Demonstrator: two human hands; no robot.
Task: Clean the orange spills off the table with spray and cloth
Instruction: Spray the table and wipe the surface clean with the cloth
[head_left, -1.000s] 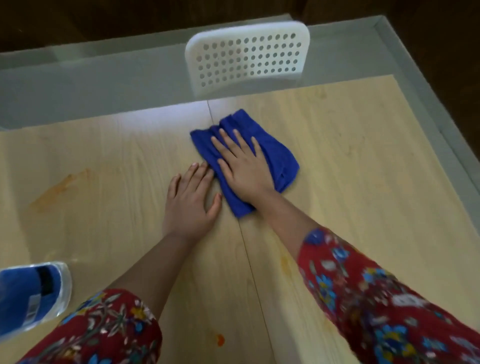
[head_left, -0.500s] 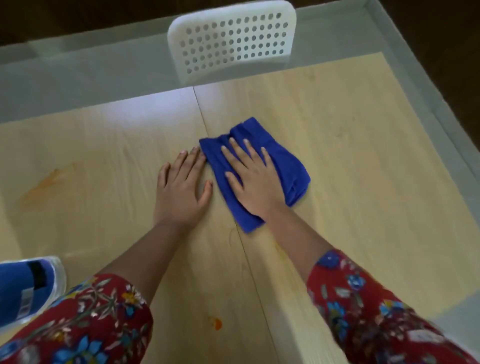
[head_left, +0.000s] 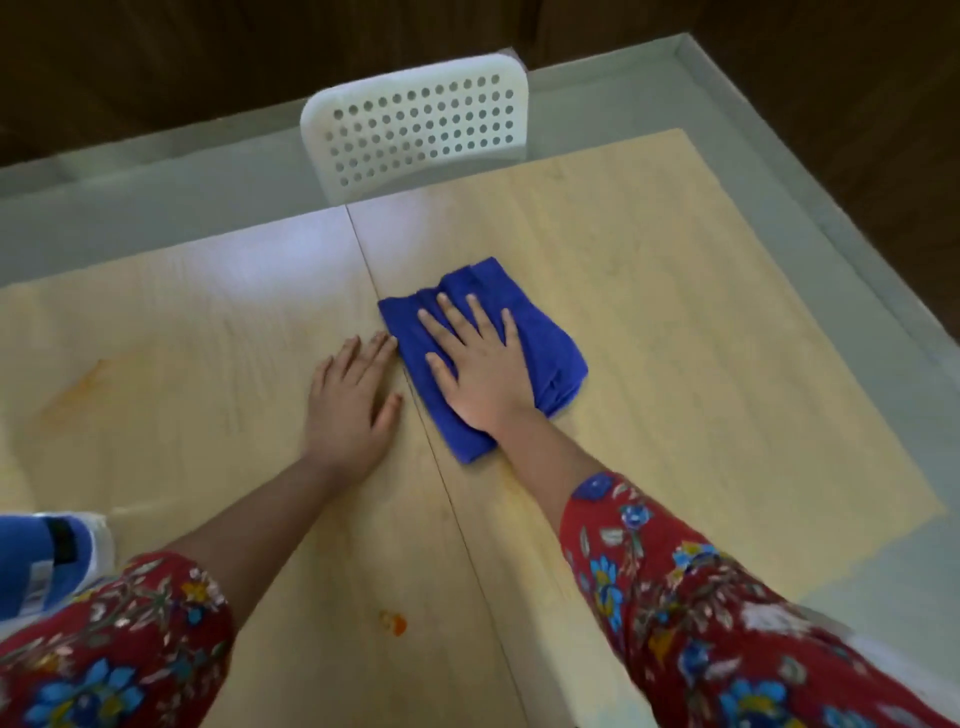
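A folded blue cloth (head_left: 550, 338) lies on the light wooden table (head_left: 701, 322) just right of its centre seam. My right hand (head_left: 478, 369) presses flat on the cloth with straight, spread fingers. To the left of the cloth my left hand (head_left: 353, 400) rests flat on the bare wood, fingertips touching the cloth's edge. A faint orange smear (head_left: 78, 395) marks the table at the left. Near the front edge sits a small bright orange spot (head_left: 393, 622). The spray bottle (head_left: 47, 561), blue with a clear body, shows partly at the lower left edge.
A white perforated chair back (head_left: 421, 124) stands at the table's far side. A grey border (head_left: 779, 156) frames the wooden top, and beyond it the floor is dark. Faint orange traces lie near my right forearm.
My right hand has slid the cloth toward me and then a little to the right, across the seam. My left hand has stayed flat beside it.
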